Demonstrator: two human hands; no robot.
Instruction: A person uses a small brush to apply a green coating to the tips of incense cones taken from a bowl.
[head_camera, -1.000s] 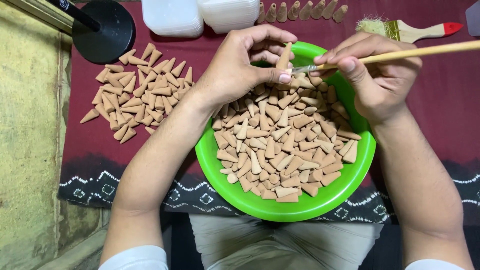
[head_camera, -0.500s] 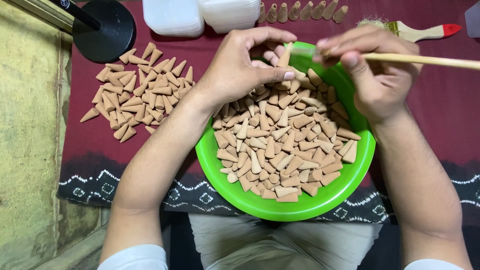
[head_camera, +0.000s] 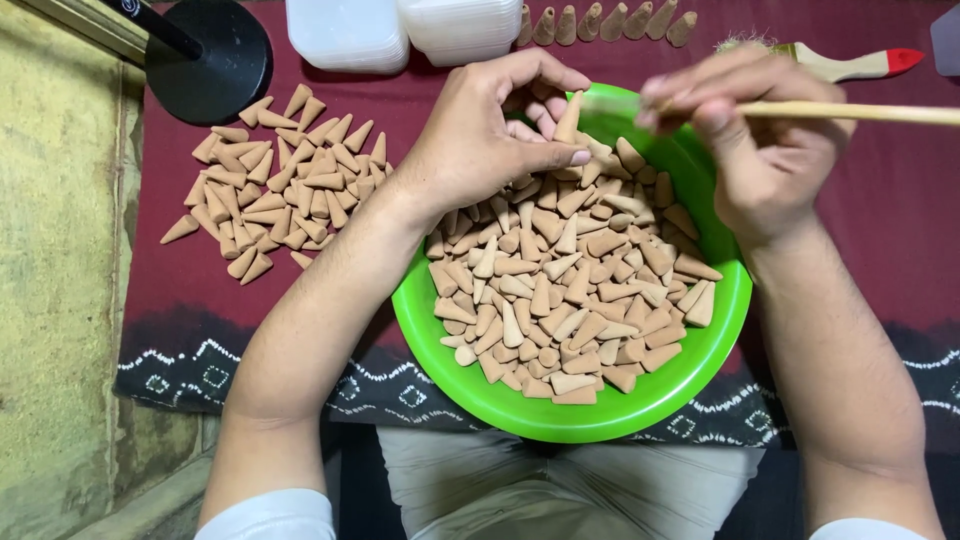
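Head view, looking straight down: at the far left a black round base (head_camera: 208, 58) sits on the maroon cloth (head_camera: 180, 290), and beside it a loose pile of tan cones (head_camera: 280, 180) lies spread flat, well apart from either hand. Behind it stand stacked white plastic containers (head_camera: 410, 30).

The left hand (head_camera: 480, 140) hovers over the far rim of the green bowl (head_camera: 560, 420). Its fingers are curled and its thumb and forefinger pinch a single cone (head_camera: 568, 120), held nearly upright, tip pointing away from the person and slightly right, wide end down inside the grip. This cone is above the heap of cones (head_camera: 570, 300) that fills the bowl, not resting on it.

To the right, the right hand (head_camera: 760, 150) is clenched around a thin wooden stick (head_camera: 860, 112). The stick's long axis runs almost level, left to right; its free end points left toward the held cone and looks to stop just beside it, though motion blur hides whether they touch. The held cone thus lies directly left of the right hand's fingers, crosswise to the stick, and the left hand is the nearer one, already gripping it.

Past the right hand, a paintbrush (head_camera: 840, 62) with a red handle tip lies on the cloth, and a row of upright cones (head_camera: 600, 22) lines the far edge.
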